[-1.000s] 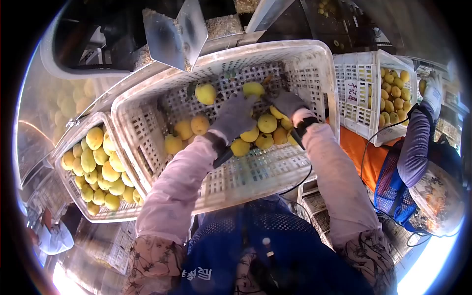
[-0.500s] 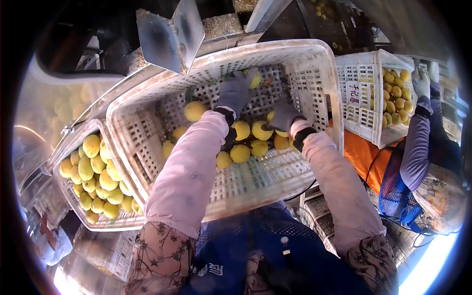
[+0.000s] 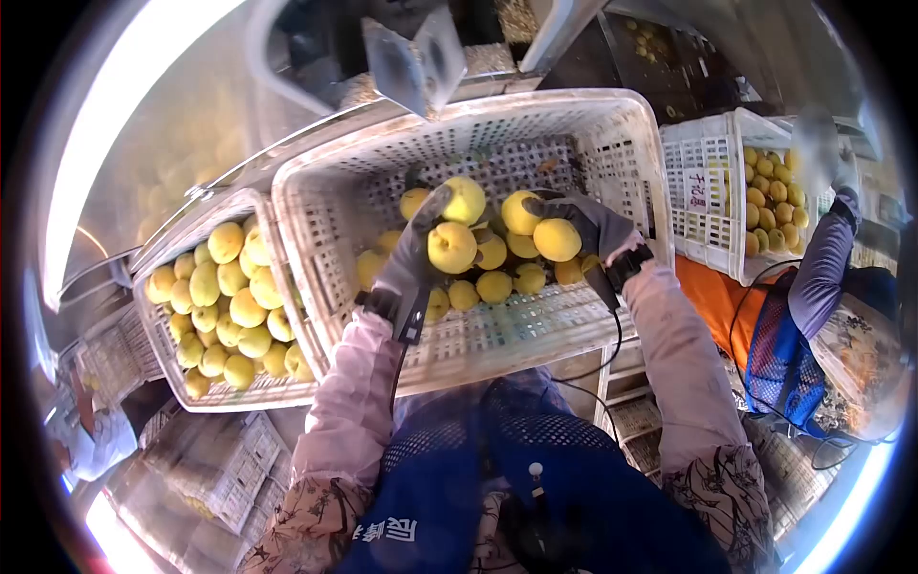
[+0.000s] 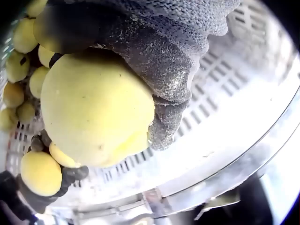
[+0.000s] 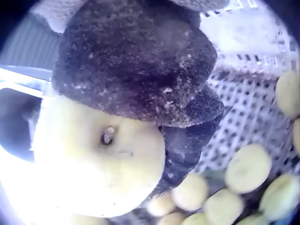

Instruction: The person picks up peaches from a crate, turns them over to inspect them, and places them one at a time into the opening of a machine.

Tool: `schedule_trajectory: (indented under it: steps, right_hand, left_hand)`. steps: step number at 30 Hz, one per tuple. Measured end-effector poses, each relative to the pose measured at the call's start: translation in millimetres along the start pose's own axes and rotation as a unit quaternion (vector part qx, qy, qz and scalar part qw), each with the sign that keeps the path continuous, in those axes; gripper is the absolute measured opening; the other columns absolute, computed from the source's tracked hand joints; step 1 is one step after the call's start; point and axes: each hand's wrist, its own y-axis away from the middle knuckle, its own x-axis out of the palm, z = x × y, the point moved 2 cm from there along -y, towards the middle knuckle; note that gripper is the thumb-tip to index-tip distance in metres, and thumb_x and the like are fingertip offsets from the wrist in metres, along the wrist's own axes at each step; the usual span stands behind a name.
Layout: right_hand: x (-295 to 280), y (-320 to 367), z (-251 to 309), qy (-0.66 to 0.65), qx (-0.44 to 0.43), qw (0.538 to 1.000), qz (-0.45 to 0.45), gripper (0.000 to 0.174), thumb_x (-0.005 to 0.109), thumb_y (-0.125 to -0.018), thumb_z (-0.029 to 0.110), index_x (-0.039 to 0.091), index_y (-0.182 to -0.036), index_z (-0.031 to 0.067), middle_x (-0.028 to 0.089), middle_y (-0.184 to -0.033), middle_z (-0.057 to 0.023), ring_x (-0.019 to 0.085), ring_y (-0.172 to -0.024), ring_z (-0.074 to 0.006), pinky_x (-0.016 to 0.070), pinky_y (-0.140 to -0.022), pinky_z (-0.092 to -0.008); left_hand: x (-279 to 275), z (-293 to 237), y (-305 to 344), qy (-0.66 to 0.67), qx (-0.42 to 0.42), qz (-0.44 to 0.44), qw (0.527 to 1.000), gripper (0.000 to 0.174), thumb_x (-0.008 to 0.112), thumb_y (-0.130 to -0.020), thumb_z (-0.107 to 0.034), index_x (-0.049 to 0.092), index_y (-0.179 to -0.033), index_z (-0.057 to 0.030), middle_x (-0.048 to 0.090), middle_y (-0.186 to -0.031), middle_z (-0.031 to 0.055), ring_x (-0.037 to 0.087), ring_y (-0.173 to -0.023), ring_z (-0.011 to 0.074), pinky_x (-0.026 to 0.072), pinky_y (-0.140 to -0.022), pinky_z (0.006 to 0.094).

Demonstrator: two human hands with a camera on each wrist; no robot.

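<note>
Both gloved hands are over the big white crate (image 3: 449,368). My left hand (image 3: 409,258) grips a yellow peach (image 3: 464,200) with its fingers curled round the side; a second peach (image 3: 452,248) sits against the palm side. In the left wrist view a large peach (image 4: 98,110) fills the middle under the dark fingers (image 4: 164,79). Opposite, my right hand (image 3: 595,225) holds two peaches, one (image 3: 557,239) in front of the other (image 3: 521,212). Its wrist view has a peach (image 5: 103,168) with its stem hollow showing below the curled fingers (image 5: 140,61). Several loose peaches (image 3: 494,286) lie beneath.
A smaller crate (image 3: 172,383) full of peaches adjoins on the left. At the right, another person's arm (image 3: 824,258) reaches by a labelled crate (image 3: 695,225) of fruit. A bent metal plate (image 3: 397,67) juts over the back rim. A cable (image 3: 612,359) hangs from my right wrist.
My left hand has drawn back from the crate's far side and now holds peaches. The right hand has come up from the pile with two peaches. The head view has shifted slightly.
</note>
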Motion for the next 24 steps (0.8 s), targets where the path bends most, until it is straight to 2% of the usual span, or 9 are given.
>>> schedule_trajectory:
  steps: [1,3,9,13,15,16,17,19,24]
  right_hand:
    - [8,15,28,-0.043,-0.008,0.999,0.012,0.051,0.075,-0.093,0.04,0.07,-0.122,-0.0013,0.075,-0.112,-0.018,0.071,-0.103,-0.0276,0.0541,-0.092,-0.0365]
    - [23,46,82,-0.105,-0.022,0.994,0.028,0.05,0.073,-0.095,0.04,0.07,-0.122,-0.0018,0.075,-0.112,-0.0169,0.071,-0.102,-0.0261,0.0541,-0.091,-0.0355]
    - [66,155,197,0.008,-0.133,0.985,-0.108,0.05,0.056,-0.108,0.04,0.064,-0.131,-0.0038,0.073,-0.113,-0.0107,0.07,-0.098,-0.0166,0.0537,-0.09,-0.028]
    - [79,187,200,-0.254,-0.179,0.95,0.016,0.051,0.06,-0.107,0.031,0.052,-0.144,-0.0025,0.068,-0.127,-0.0142,0.066,-0.116,-0.0183,0.0498,-0.105,-0.0323]
    - [84,169,160,-0.199,-0.332,0.916,-0.106,0.064,0.051,-0.107,0.053,0.054,-0.141,-0.0017,0.065,-0.128,-0.0112,0.065,-0.107,-0.0173,0.0527,-0.097,-0.0302]
    - [82,158,152,0.1,-0.383,0.905,-0.153,0.053,0.054,-0.109,0.041,0.054,-0.142,-0.0007,0.062,-0.136,-0.0108,0.065,-0.112,-0.0181,0.0527,-0.101,-0.0332]
    - [85,163,160,0.105,-0.388,0.902,-0.157,0.053,0.054,-0.109,0.041,0.054,-0.142,-0.0007,0.062,-0.136,-0.0108,0.065,-0.112,-0.0181,0.0527,-0.101,-0.0332]
    - [101,174,182,-0.431,-0.172,0.882,0.075,0.069,0.074,-0.097,0.032,0.046,-0.151,0.0006,0.06,-0.141,-0.0138,0.059,-0.13,-0.0235,0.0507,-0.108,-0.0356]
    - [114,183,222,-0.318,-0.209,0.925,-0.015,0.062,0.066,-0.103,0.026,0.043,-0.154,-0.001,0.059,-0.141,-0.012,0.059,-0.125,-0.0208,0.0473,-0.109,-0.0379]
  left_hand:
    - [10,2,18,-0.296,0.148,-0.002,0.943,0.062,0.055,-0.103,-0.053,0.048,-0.145,-0.0085,0.058,-0.14,0.0194,0.063,-0.124,0.036,0.0596,-0.098,0.0492]
    - [43,-1,52,-0.045,0.099,0.006,0.994,0.062,0.052,-0.105,-0.054,0.048,-0.144,-0.0071,0.057,-0.141,0.0189,0.059,-0.127,0.0317,0.0501,-0.112,0.0497]
    - [62,-20,122,-0.3,0.262,0.023,0.917,0.074,0.048,-0.103,-0.064,0.047,-0.147,-0.0043,0.056,-0.142,0.0193,0.058,-0.128,0.0337,0.0492,-0.11,0.0501]
    - [69,-27,150,-0.331,0.274,0.032,0.903,0.075,0.048,-0.103,-0.065,0.047,-0.147,-0.0042,0.056,-0.142,0.0193,0.058,-0.128,0.0338,0.049,-0.11,0.0502]
    - [75,-30,163,-0.345,0.282,0.039,0.895,0.075,0.048,-0.102,-0.065,0.047,-0.147,-0.0042,0.056,-0.142,0.0193,0.058,-0.128,0.0338,0.049,-0.11,0.0502]
    - [76,-32,168,-0.351,0.284,0.043,0.891,0.075,0.047,-0.102,-0.065,0.047,-0.147,-0.0042,0.056,-0.142,0.0193,0.058,-0.128,0.0339,0.0489,-0.11,0.0502]
    - [78,-35,173,-0.354,0.288,0.047,0.889,0.076,0.047,-0.102,-0.065,0.047,-0.147,-0.0041,0.056,-0.142,0.0193,0.057,-0.128,0.0339,0.0489,-0.11,0.0503]
    - [80,-39,184,-0.363,0.293,0.049,0.883,0.076,0.047,-0.102,-0.066,0.047,-0.147,-0.0041,0.056,-0.143,0.0193,0.057,-0.128,0.034,0.0489,-0.11,0.0503]
    - [82,-50,208,-0.384,0.309,0.049,0.868,0.077,0.047,-0.102,-0.067,0.047,-0.147,-0.004,0.056,-0.143,0.0193,0.057,-0.128,0.0341,0.0487,-0.11,0.0504]
